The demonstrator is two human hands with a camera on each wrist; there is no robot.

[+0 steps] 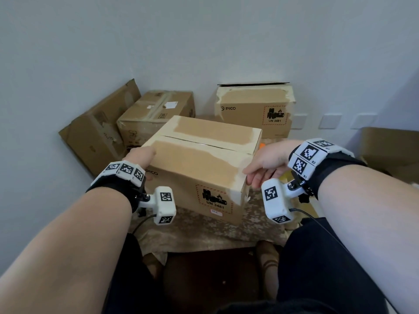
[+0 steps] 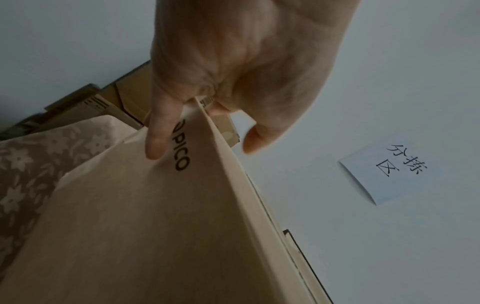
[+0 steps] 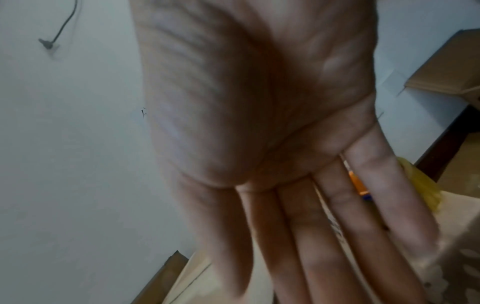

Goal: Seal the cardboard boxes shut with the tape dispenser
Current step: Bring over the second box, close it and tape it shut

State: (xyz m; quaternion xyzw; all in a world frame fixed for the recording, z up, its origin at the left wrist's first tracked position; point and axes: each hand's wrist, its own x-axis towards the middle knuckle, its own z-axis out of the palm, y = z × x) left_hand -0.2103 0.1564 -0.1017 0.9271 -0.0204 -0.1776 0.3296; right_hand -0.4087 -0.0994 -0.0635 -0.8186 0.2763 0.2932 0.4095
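A cardboard box (image 1: 199, 159) printed PICO and UN 3481 sits tilted on a floral cloth (image 1: 204, 232). Its top flaps lie closed, with a dark slit along the seam and pale old tape marks. My left hand (image 1: 140, 155) grips the box's near left top corner: in the left wrist view the thumb (image 2: 155, 144) lies on the PICO face of the box (image 2: 155, 226) and the fingers wrap the other side. My right hand (image 1: 258, 173) is at the near right corner with straight fingers (image 3: 311, 236). A small orange and blue object (image 3: 359, 185) shows behind those fingers; I cannot tell what it is.
A second PICO box (image 1: 254, 109) stands against the wall at the back right. Another taped box (image 1: 156, 114) and a leaning one (image 1: 95, 132) fill the back left. More cardboard (image 1: 390, 150) lies at the right. A paper note (image 2: 384, 174) hangs on the wall.
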